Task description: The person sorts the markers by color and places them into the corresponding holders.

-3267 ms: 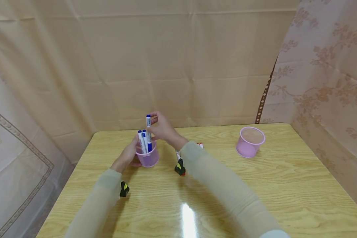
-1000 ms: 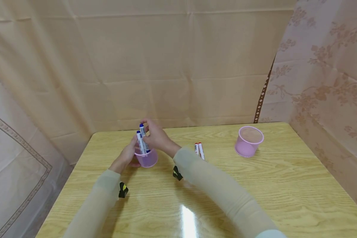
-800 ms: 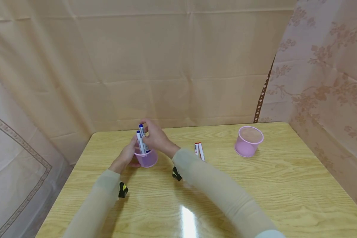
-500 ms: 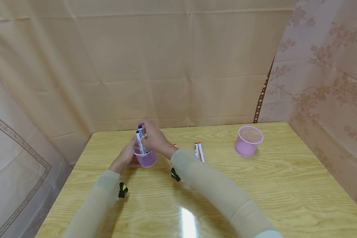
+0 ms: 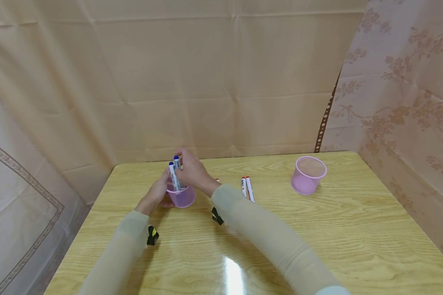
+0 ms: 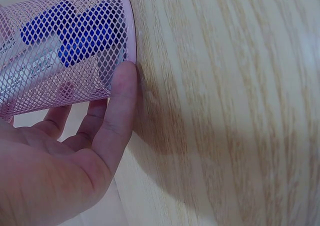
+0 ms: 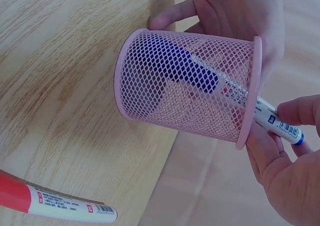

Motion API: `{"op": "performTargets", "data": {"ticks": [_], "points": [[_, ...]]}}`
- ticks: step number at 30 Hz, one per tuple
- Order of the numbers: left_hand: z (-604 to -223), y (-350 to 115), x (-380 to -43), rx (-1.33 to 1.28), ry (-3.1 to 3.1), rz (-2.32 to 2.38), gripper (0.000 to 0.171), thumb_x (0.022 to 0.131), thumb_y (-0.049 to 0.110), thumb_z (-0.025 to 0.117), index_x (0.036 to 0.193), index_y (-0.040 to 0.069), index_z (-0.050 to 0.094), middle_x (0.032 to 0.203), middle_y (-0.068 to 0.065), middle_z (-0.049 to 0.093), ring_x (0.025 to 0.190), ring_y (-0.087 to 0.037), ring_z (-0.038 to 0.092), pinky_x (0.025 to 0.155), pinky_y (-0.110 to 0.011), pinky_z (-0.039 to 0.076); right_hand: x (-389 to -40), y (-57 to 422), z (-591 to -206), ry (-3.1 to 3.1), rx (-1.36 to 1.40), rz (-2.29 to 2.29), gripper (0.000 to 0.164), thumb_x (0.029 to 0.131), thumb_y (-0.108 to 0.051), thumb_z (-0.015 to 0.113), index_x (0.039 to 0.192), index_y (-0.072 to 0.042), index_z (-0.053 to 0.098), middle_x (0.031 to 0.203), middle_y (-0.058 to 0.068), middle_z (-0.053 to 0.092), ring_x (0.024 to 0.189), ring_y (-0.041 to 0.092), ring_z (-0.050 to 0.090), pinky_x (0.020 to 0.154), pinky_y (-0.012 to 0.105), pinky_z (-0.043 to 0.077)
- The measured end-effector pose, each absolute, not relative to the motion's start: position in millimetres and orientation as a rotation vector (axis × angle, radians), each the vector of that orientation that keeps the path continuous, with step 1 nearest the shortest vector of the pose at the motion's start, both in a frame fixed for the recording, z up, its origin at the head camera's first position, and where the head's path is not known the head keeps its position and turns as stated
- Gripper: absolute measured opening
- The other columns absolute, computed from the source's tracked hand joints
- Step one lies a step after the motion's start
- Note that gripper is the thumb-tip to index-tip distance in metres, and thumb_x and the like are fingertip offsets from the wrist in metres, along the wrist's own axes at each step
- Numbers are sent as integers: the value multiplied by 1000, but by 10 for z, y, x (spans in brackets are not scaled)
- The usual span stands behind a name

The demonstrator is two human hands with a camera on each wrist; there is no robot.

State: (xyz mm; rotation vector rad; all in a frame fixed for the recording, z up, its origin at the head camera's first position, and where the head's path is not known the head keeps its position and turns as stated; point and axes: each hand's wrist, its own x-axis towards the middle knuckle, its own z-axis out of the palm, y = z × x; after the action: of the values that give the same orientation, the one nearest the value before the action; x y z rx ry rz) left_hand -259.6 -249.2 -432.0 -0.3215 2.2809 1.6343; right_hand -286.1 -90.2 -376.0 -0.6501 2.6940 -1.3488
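Note:
My left hand grips a pink mesh pen cup at the table's back left; in the left wrist view its thumb lies at the cup's base rim. My right hand pinches the upper end of a white whiteboard marker with a blue tip, its lower part down inside the cup. Beside it, another white marker with a blue end leans in the cup. Blue caps show through the mesh, pointing down toward the base.
A second pink mesh cup stands at the right of the wooden table. Two white markers with red ends lie right of centre, partly behind my right sleeve. Another red-and-white marker lies closer to the held cup.
Since the earliest frame my right hand has lowered the marker into the cup and shifted slightly left. Over the last half second it barely moves. My left hand stays on the cup.

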Motion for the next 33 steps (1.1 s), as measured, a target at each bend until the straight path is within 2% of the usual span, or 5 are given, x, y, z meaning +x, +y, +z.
{"op": "performTargets", "data": {"ticks": [9, 18, 24, 33], "points": [[-4310, -2486, -2586, -328, 2279, 1618, 100, 95, 80, 10, 155, 3, 30, 150, -26, 39, 130, -44, 45, 80, -48, 58, -2854, -914, -3754, 2711, -623, -1341, 52, 92, -1, 67, 139, -12, 46, 122, 7, 59, 100, 20, 63, 76, 27, 56], [-4326, -2473, -2593, -325, 2257, 1681, 87, 103, 68, 12, 151, -1, 34, 147, -29, 43, 124, -45, 50, 78, -49, 58, -2863, -936, -3747, 2732, -632, -1321, 49, 88, 2, 70, 131, -10, 49, 119, 7, 60, 100, 20, 62, 78, 27, 55], [-4330, -2481, -2585, -314, 2256, 1678, 91, 101, 72, 11, 152, -1, 32, 149, -28, 41, 127, -46, 48, 79, -49, 58, -2848, -973, -3720, 2765, -582, -1267, 51, 84, 5, 71, 129, -8, 50, 119, 7, 59, 103, 21, 61, 83, 29, 55], [-4318, -2489, -2565, -310, 2255, 1677, 92, 100, 73, 11, 153, 1, 32, 149, -27, 41, 127, -46, 48, 80, -49, 58, -2812, -997, -3703, 2783, -563, -1224, 51, 82, 6, 72, 127, -7, 51, 118, 5, 57, 102, 20, 60, 83, 27, 54]]}}
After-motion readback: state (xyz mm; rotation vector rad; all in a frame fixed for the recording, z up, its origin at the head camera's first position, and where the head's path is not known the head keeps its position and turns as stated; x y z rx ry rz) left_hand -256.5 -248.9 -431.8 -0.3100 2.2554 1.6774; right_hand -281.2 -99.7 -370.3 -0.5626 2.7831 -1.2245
